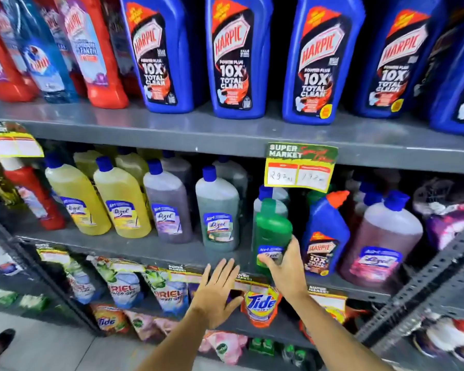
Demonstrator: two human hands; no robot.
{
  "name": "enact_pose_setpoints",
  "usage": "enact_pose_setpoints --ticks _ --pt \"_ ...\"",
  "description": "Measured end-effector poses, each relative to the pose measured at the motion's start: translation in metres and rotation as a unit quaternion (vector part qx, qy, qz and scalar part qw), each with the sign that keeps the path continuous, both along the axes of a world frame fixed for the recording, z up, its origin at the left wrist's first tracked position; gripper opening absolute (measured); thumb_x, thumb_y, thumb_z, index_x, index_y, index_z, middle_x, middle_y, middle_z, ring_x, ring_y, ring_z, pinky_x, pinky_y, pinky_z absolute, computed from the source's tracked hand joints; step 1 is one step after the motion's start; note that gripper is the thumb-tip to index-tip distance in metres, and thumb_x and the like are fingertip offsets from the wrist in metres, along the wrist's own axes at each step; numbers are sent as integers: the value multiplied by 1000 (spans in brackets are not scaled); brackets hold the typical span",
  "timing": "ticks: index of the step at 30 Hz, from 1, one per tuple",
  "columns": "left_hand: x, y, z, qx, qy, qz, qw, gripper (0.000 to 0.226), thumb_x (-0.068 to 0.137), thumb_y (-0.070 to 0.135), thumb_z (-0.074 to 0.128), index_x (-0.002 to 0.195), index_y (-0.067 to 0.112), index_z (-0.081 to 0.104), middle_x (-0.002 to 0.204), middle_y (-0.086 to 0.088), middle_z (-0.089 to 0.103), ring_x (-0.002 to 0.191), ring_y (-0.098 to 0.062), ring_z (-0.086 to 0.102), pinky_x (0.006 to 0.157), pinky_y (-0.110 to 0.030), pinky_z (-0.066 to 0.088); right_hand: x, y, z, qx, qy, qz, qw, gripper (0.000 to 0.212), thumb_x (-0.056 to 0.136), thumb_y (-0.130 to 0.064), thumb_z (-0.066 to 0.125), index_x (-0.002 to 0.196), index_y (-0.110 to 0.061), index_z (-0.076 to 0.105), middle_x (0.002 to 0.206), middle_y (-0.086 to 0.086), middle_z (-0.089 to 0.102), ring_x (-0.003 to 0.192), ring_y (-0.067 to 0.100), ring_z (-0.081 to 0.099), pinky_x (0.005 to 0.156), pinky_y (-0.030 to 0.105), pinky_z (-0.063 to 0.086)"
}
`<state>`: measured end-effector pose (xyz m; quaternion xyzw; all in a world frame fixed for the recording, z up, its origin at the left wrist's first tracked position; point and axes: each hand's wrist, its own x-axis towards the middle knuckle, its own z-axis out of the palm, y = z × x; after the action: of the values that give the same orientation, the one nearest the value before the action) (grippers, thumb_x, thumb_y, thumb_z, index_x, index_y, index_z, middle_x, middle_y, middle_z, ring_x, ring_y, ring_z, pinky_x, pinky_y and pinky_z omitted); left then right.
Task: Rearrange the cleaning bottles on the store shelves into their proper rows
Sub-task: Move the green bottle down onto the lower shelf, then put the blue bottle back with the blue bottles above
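The right hand (284,269), at lower centre of the frame, has its grip clamped on the lower part of a green Lizol bottle (272,231), thumb across the label and fingers round its right side. The bottle stands upright at the front edge of the middle shelf (156,247), just in front of a pale green bottle with a blue cap. The left hand (217,293) is just to the left and lower, fingers spread apart and holding nothing, in front of the shelf lip and its price strips.

Just right of the green bottle stands a small blue Harpic bottle (324,236) with an orange cap, then a pink Lizol bottle (383,242). To the left, along the same shelf, stand a dark green Lizol bottle (217,215), a purple one (169,207) and two yellow ones (99,199). A yellow price tag (300,167) hangs above the green bottle. Large blue Harpic bottles (231,54) line the top shelf. A Tide pouch (260,303) hangs below the hands.
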<state>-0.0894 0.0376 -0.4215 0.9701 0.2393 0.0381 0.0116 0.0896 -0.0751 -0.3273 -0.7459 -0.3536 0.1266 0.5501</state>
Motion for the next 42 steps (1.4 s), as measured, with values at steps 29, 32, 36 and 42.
enact_pose_setpoints --ticks 29,32,36,42 --pt "-3 -3 26 -38 53 -16 998 102 81 74 -24 159 17 9 164 -2 -2 151 -21 -2 120 -47 -4 44 -36 30 13 -14 -246 969 113 59 -30 92 147 -20 22 144 9 45 126 32 51 102 47 44" --pt "-6 -3 41 -6 21 -29 999 91 94 70 -7 157 10 23 162 -7 3 149 -27 14 115 -53 27 41 -42 33 12 -24 -246 969 111 55 -33 93 143 -22 25 138 8 50 121 34 54 100 52 48" --pt "-1 -8 94 21 -107 -71 992 65 104 52 29 153 9 32 163 -8 11 145 -29 26 110 -47 37 27 -65 59 69 -23 -237 969 109 52 -31 94 139 -26 30 133 4 54 117 30 57 98 50 49" --pt "18 -28 256 116 -395 -177 894 43 99 22 47 135 1 57 155 -12 37 133 -27 46 108 -29 31 4 -117 158 191 -68 -210 957 111 48 -23 97 140 -30 35 127 -3 58 111 17 59 95 30 43"
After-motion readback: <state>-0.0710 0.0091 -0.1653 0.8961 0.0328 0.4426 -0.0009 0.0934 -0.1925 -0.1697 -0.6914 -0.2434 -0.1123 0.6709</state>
